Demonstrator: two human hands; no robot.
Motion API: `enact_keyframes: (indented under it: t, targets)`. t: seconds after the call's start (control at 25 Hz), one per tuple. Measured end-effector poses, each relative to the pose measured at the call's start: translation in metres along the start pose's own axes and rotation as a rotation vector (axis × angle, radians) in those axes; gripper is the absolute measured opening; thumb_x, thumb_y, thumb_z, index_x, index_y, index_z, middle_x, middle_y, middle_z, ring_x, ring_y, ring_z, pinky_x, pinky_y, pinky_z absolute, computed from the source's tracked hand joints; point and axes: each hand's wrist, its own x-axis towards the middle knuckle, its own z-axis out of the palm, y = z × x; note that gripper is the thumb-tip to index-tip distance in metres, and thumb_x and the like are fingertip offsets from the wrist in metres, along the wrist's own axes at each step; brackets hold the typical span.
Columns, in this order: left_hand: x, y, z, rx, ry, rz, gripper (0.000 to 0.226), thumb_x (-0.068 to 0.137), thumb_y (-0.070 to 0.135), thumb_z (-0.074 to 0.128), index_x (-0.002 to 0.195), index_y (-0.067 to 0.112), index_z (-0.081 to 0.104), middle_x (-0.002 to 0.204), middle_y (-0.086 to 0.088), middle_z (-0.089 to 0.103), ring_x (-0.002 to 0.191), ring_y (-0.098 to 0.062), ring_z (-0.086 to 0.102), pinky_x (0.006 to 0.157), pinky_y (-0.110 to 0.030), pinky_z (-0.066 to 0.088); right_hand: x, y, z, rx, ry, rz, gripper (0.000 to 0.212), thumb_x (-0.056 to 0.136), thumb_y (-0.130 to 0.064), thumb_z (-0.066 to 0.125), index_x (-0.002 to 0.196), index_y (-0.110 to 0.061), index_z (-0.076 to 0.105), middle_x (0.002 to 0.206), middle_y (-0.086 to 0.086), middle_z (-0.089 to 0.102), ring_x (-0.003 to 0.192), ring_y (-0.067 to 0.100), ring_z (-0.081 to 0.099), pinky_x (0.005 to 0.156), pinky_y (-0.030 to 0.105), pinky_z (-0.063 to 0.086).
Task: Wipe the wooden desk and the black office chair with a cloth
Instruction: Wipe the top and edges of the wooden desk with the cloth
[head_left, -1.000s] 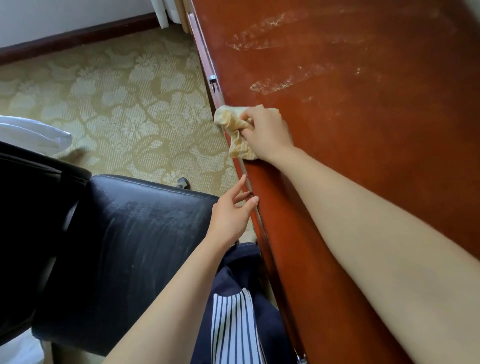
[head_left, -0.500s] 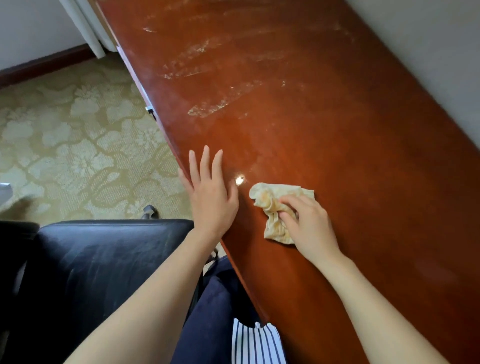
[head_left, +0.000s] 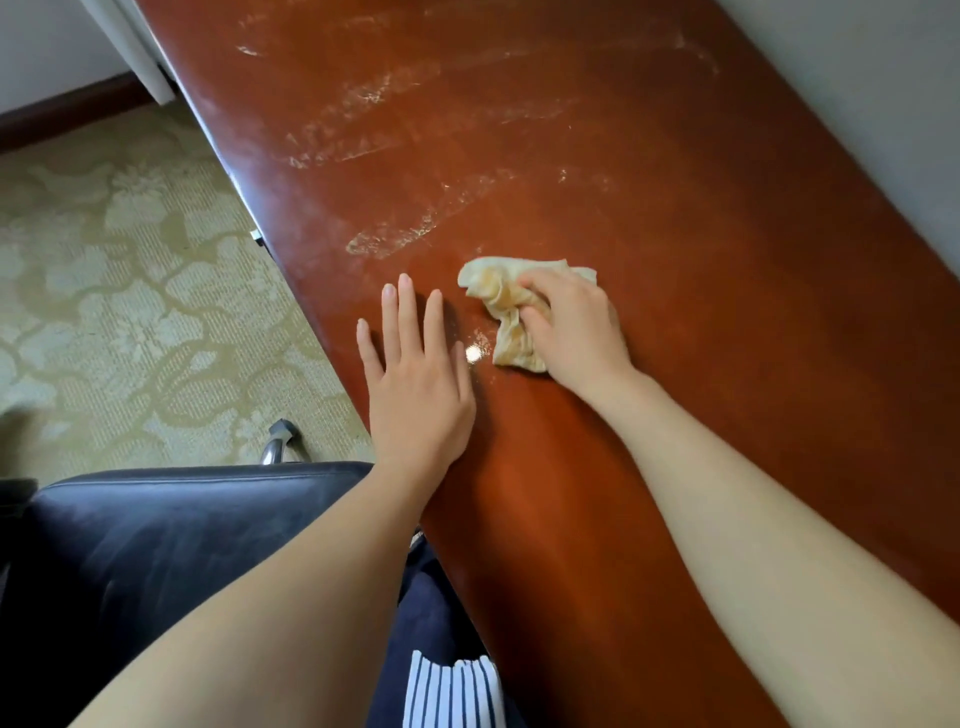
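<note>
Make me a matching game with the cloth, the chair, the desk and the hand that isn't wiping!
1. cloth
2. chair
3. desk
4. left hand

A. black, beside the desk
B. lying flat, fingers straight
C. crumpled, gripped by the right hand
D. reddish brown with pale streaks

Pairs: 1-C, 2-A, 3-D, 4-B

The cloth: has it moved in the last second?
Yes. The cloth went from the desk's front edge inward onto its top, held by the right hand.
</note>
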Motion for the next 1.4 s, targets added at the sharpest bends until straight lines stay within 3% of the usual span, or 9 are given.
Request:
enact_keyframes:
  t: [0.2,0.28,0.48,0.76,1.0,1.12,1.28,1.4]
  targets:
    - [0.002,0.001,0.001,0.044,-0.025,-0.040,0.056,0.099,0.037,0.019,0.151,0.016,0.020,0.161,-0.008,0.008,0.149,-0.020,-0.002,0.119,-0.042,-0.004,0.053,-0.010,0.002,-0.050,0.073,0.119,0.023,0.095,-0.016,0.050,0.115,-0.021,0.061,0.117,0.005,0.058,0.106,0.024,0.054,0.078,0.031,0.045]
    - [0.002,0.002,0.002,0.039,-0.025,-0.044,0.057,0.099,0.037,0.019,0.152,0.016,0.020,0.161,-0.006,0.008,0.149,-0.019,-0.002,0.119,-0.041,-0.004,0.054,-0.010,0.005,-0.022,0.117,0.125,0.022,0.095,-0.016,0.050,0.113,-0.020,0.062,0.117,0.003,0.058,0.107,0.021,0.052,0.080,0.030,0.047]
    - [0.004,0.001,0.002,0.036,-0.007,-0.045,0.056,0.099,0.035,0.019,0.151,0.015,0.021,0.161,-0.007,0.012,0.149,-0.019,0.003,0.119,-0.042,-0.001,0.000,-0.002,0.010,0.021,0.066,-0.024,0.028,0.094,-0.016,0.053,0.120,-0.018,0.061,0.118,0.004,0.060,0.111,0.022,0.052,0.094,0.035,0.044]
    - [0.003,-0.001,0.004,0.078,-0.020,-0.041,0.057,0.098,0.034,0.018,0.152,0.014,0.017,0.161,-0.006,0.010,0.149,-0.018,0.002,0.119,-0.041,-0.001,-0.099,0.012,0.017,0.065,0.037,-0.114,0.027,0.085,-0.009,0.067,0.110,-0.016,0.067,0.095,-0.001,0.063,0.092,0.015,0.055,0.081,0.024,0.040]
    - [0.002,0.000,0.002,0.052,-0.032,-0.050,0.058,0.098,0.035,0.019,0.152,0.015,0.016,0.161,-0.003,0.008,0.148,-0.015,-0.001,0.119,-0.039,-0.004,-0.082,0.036,0.006,0.022,0.027,-0.248,0.029,0.080,-0.005,0.070,0.107,-0.011,0.068,0.088,0.004,0.062,0.086,0.025,0.058,0.080,0.030,0.046]
    - [0.002,0.002,0.002,0.045,-0.023,-0.054,0.058,0.098,0.035,0.020,0.152,0.015,0.019,0.161,-0.003,0.010,0.148,-0.015,0.001,0.120,-0.040,-0.002,-0.037,0.059,-0.010,-0.009,0.129,-0.137,0.026,0.082,-0.005,0.066,0.108,-0.008,0.068,0.098,0.013,0.066,0.093,0.033,0.059,0.082,0.027,0.039]
    - [0.002,0.002,0.002,0.062,-0.031,-0.060,0.058,0.098,0.035,0.020,0.152,0.016,0.019,0.161,-0.003,0.009,0.148,-0.015,0.001,0.120,-0.040,-0.001,0.023,0.091,-0.035,-0.104,0.240,-0.010,0.026,0.087,-0.008,0.060,0.112,-0.006,0.065,0.102,0.023,0.063,0.100,0.040,0.055,0.083,0.036,0.040]
    - [0.003,0.002,0.002,0.072,-0.030,-0.061,0.058,0.097,0.036,0.019,0.152,0.016,0.018,0.161,-0.003,0.009,0.148,-0.015,0.001,0.119,-0.039,-0.001,0.051,0.115,-0.054,-0.147,0.337,0.174,0.029,0.091,-0.010,0.055,0.119,-0.006,0.061,0.114,0.021,0.061,0.108,0.039,0.053,0.091,0.035,0.039]
